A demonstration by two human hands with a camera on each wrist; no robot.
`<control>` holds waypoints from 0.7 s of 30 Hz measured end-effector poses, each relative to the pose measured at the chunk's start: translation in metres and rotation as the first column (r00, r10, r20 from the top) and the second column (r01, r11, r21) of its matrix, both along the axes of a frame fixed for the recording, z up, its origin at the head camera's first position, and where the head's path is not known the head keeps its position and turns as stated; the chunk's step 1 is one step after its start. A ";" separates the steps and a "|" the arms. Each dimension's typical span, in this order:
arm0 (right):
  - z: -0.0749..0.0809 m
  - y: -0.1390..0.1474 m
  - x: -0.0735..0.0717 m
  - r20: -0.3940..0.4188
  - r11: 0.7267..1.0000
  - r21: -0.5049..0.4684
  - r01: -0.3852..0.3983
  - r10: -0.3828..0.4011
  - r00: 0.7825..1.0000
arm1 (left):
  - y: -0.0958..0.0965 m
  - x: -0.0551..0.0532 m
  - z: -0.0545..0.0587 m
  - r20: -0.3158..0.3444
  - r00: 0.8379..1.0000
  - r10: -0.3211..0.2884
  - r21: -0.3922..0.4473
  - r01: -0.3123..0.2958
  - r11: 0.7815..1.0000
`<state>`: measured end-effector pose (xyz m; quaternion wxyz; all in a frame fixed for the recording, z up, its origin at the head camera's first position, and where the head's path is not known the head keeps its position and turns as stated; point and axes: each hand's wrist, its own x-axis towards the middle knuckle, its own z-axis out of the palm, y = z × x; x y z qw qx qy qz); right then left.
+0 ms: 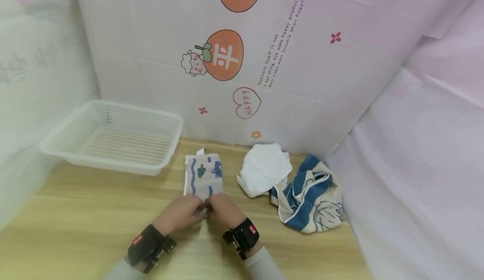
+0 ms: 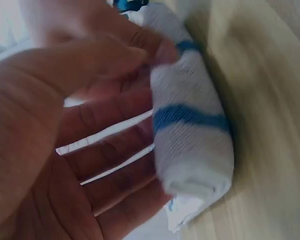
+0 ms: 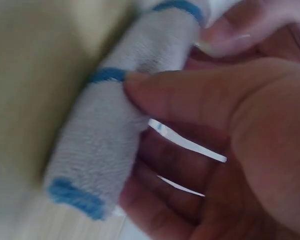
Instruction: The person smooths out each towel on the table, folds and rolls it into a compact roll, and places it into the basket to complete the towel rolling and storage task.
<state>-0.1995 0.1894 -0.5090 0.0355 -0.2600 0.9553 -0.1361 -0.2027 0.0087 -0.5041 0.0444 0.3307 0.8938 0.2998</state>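
A small pale towel with blue stripes and blue and green figures lies on the table, its near end rolled up. My left hand and right hand meet at that rolled end. In the left wrist view, the towel's roll shows blue bands, and the left fingers lie behind it. In the right wrist view, the right thumb presses on the roll while the other fingers go behind it. The left thumb's contact with the cloth is partly hidden.
A white plastic basket stands at the back left. Right of the small towel lie a folded white cloth and a crumpled blue and beige towel. Printed sheeting walls the wooden table at the back and sides.
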 end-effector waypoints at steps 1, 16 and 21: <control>0.001 0.001 -0.003 0.023 1.000 0.002 0.000 0.000 1.000 | 0.002 0.000 -0.001 -0.015 1.000 0.000 0.002 0.000 1.000; 0.009 0.004 -0.009 -0.039 0.986 -0.074 0.148 -0.152 0.988 | 0.019 -0.034 -0.021 0.013 0.998 0.066 0.041 -0.066 0.997; 0.017 0.000 -0.005 -0.108 0.986 -0.002 0.165 -0.165 0.980 | 0.017 -0.043 -0.018 0.100 0.993 0.069 0.072 -0.077 0.994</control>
